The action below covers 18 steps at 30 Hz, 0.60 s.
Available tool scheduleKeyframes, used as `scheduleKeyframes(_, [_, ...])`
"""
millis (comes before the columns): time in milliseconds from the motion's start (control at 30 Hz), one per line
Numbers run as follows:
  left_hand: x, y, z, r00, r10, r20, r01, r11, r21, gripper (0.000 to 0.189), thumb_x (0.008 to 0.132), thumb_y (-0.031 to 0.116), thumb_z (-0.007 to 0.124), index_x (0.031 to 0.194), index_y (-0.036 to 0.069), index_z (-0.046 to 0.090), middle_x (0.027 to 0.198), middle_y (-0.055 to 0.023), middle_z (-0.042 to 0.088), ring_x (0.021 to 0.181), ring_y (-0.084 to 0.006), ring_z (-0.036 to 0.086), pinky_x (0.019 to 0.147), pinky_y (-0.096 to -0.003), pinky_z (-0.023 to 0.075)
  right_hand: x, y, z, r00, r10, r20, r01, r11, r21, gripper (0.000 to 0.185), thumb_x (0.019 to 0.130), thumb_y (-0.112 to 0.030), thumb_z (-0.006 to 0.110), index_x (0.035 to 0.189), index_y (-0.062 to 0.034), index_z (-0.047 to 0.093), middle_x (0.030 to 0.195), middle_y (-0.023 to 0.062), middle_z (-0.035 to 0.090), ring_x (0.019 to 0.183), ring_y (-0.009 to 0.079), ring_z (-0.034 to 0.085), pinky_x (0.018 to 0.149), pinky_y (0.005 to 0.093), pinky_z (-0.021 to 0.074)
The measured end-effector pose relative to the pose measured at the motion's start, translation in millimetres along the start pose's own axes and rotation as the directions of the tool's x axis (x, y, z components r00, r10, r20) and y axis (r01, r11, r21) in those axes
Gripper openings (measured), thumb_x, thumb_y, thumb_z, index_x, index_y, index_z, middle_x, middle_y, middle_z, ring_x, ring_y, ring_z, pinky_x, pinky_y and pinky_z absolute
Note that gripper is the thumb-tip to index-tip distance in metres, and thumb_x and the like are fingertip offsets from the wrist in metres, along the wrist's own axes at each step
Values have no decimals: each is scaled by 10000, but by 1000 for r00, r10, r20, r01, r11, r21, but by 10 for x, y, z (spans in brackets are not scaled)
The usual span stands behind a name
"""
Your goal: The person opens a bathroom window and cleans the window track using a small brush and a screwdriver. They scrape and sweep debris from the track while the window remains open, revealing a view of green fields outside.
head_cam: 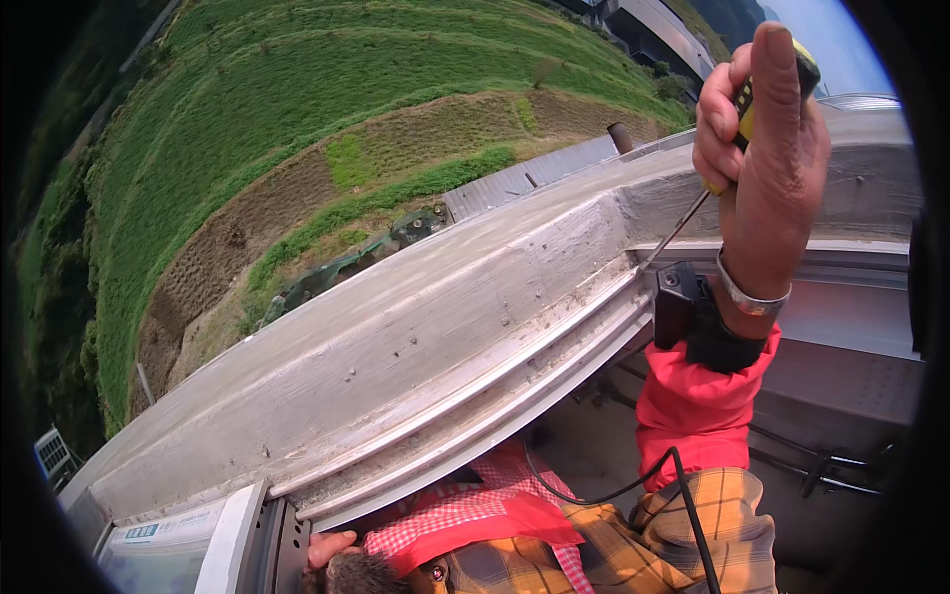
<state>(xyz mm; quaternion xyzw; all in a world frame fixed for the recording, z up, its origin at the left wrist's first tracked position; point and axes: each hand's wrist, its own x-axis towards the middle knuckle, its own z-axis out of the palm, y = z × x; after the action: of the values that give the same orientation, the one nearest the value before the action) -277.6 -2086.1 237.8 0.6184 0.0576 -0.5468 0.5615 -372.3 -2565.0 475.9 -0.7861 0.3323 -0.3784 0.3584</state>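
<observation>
My right hand [775, 141], thumb up, grips the yellow-and-black handle of a screwdriver [686, 213]. Its metal shaft slants down to the corner end of the window's aluminium track [475, 386], where the tip meets the frame. Dirt and grit lie along the grooves of the track. At the bottom, the fingers of my left hand [330, 548] rest by the edge of the metal window frame; the rest of that hand is hidden, and no object shows in it.
A concrete ledge [371, 356] runs outside the track, with a steep drop to fields beyond. A sash panel [230, 542] stands at lower left. A black cable [679, 475] loops past my plaid sleeve. A small black device [674, 304] is strapped at my right wrist.
</observation>
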Motion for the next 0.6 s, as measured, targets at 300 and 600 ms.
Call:
scheduleKeyframes(300, [-149, -65, -18, 999, -44, 2, 44, 999, 4, 316, 886, 139, 627, 1151, -32, 610, 1006, -102, 632, 824, -170, 577, 736, -299, 474, -128, 30, -31, 990, -42, -132, 64, 984, 168, 399, 996, -398, 537, 764, -92, 430, 588, -8, 409, 409, 29, 268, 386, 201, 208])
scheduleKeyframes(600, [-336, -104, -104, 998, -54, -11, 54, 999, 7, 319, 889, 153, 622, 1149, -30, 606, 1014, -112, 634, 821, -177, 578, 735, -304, 476, -732, -181, -294, 970, -224, -97, 237, 769, 593, 260, 1000, -175, 428, 759, -124, 346, 577, -16, 376, 409, 53, 242, 384, 209, 215])
